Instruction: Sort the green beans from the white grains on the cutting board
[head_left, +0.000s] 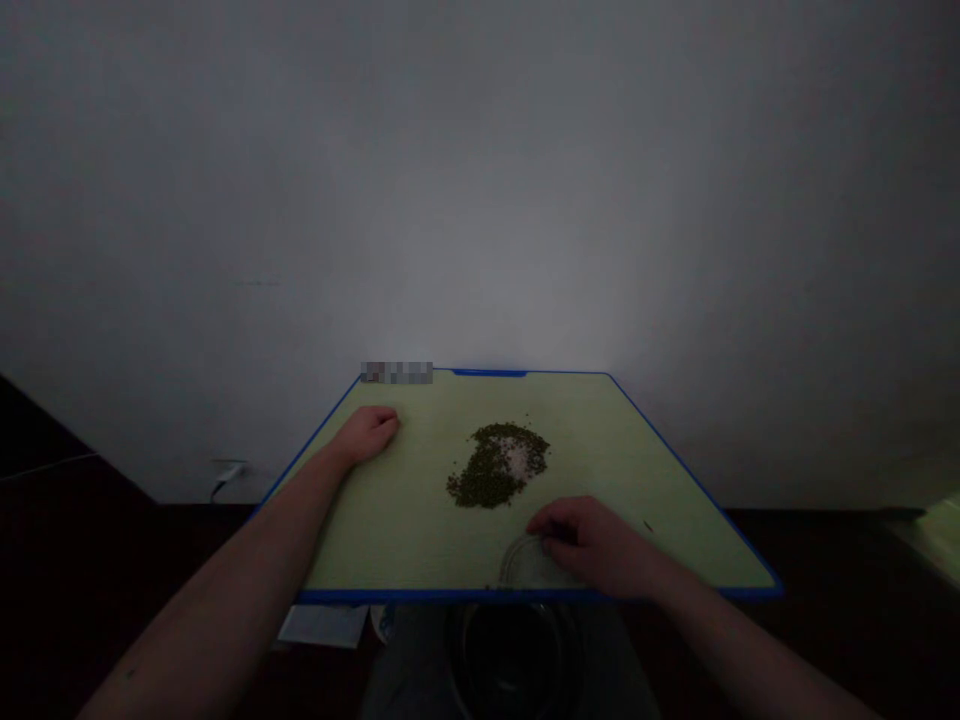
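Head-camera view, looking forward and down, of two bare hands working on a pale green rectangular cutting board (626, 480) with a blue edge. At the centre of the board lies a loose, irregular pile of small dark green mung beans (480, 478), with a patch of pale pinkish-white granules (519, 456) on its upper right part.

Left hand (367, 435): rests on the far left part of the board, well apart from the pile. Its fingers (386, 423) are loosely curled closed and hold nothing.

Right hand (589, 547): lies near the front edge of the board, nearer the viewer than the pile. Its fingers (544, 522) curve down over a round, clear shallow dish (529, 565) and are partly spread. Whether they grip the dish or only touch it cannot be determined.

Below the front edge of the board sits a dark round bowl (510, 660), dimly lit, with a white sheet of paper (322, 626) to its left. Behind the board rises a plain pale grey wall (480, 180), with a white plug and cable (227, 476) low on its left side.
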